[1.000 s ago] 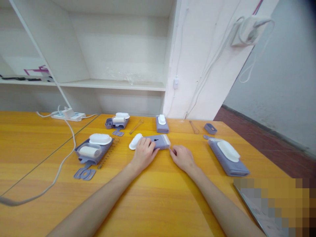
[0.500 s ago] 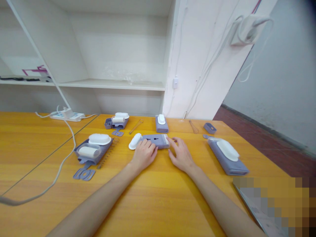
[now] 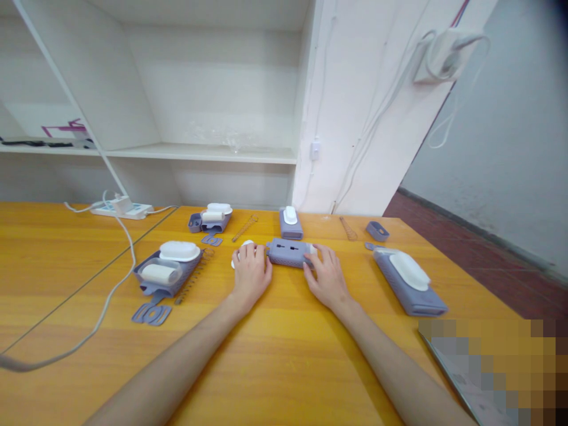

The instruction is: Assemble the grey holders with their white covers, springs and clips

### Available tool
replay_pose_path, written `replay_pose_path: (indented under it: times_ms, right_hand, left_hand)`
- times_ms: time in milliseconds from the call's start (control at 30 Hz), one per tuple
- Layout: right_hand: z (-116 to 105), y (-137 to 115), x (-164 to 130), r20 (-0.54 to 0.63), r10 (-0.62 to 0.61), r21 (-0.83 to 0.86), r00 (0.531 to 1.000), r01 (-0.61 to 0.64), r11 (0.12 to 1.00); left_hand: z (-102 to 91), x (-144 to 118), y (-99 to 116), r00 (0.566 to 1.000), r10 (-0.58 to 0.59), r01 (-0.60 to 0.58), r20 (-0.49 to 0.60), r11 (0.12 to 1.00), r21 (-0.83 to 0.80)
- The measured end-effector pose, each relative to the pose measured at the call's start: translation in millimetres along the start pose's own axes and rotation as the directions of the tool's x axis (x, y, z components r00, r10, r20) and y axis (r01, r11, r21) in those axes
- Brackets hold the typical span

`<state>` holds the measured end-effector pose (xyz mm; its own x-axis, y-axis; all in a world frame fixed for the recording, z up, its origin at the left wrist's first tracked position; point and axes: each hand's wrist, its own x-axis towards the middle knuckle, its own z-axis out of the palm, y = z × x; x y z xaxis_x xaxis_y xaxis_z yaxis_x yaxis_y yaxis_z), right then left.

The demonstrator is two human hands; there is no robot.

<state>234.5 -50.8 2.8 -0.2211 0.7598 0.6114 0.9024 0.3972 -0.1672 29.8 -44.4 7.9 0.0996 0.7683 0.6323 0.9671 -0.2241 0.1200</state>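
A purple-grey rectangular case (image 3: 286, 255) with two dark slots on its upper face lies on the table in front of me. My right hand (image 3: 328, 277) has its thumb and fingers closed around the right end, where a translucent piece shows. To the left of the case, my left hand (image 3: 251, 273) is curled over a white oval cap (image 3: 247, 242), which it mostly hides. Its thumb is close to the case's left end, where a small purple tab sticks out.
Similar purple cases with white caps stand at left (image 3: 180, 251), back left (image 3: 219, 208), back centre (image 3: 290, 231) and right (image 3: 410, 272). Metal springs (image 3: 245, 228) lie about. A white cable (image 3: 119, 284) crosses the left side; a power strip (image 3: 122, 208) sits behind.
My left hand has left the case and moved left onto the white oval cap. The case has shifted slightly right, and my right hand now closes on its right end.
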Motion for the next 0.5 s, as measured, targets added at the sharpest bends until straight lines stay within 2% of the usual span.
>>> replay_pose_path:
  times_ms: [133,367,500]
  right_hand:
    - [0.1,0.6,0.0,-0.017,0.022,0.002,1.0,-0.022,1.0]
    - [0.4,1.0,-0.4,-0.005,0.024,-0.003,1.0,-0.024,1.0]
    - [1.2,1.5,-0.4,0.007,0.029,-0.012,1.0,-0.029,1.0]
  left_hand:
    - [6.7,-2.5,-1.9,0.994,-0.112,0.111,0.008,0.992,0.062]
    - [8.6,-2.2,-3.2,0.996,-0.085,0.082,0.036,0.993,0.083]
    - [7.8,-2.5,-2.1,0.987,-0.146,0.139,0.064,0.984,0.108]
